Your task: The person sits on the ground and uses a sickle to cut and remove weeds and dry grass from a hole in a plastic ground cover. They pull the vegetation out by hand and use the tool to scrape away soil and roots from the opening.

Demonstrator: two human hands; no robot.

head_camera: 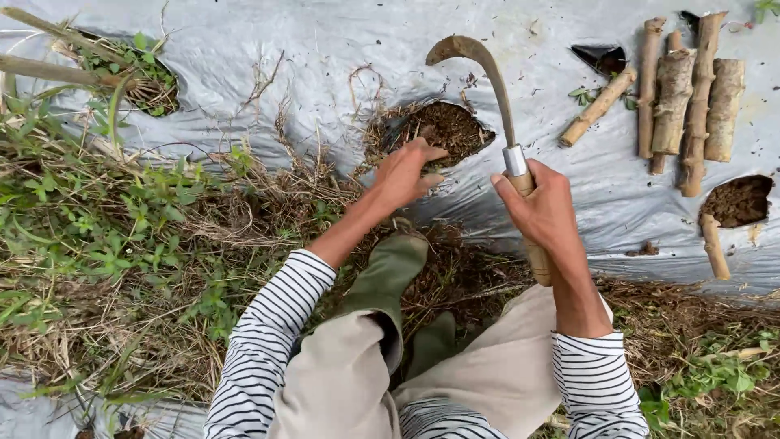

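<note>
Sickle (487, 81) stands upright, gripped by the right hand (543, 210) beside a soil hole (443, 126). Left hand (405, 175), loosely curled and empty, touches the hole's near edge.

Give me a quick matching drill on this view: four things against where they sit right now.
1. sickle
2. left hand
3. cut stems
4. green boot

a. laid on the plastic sheet, upper right
b. at the rim of the soil hole
c. gripped in the right hand
d. under the forearms, on dry litter

Pairs: 1-c, 2-b, 3-a, 4-d
</note>
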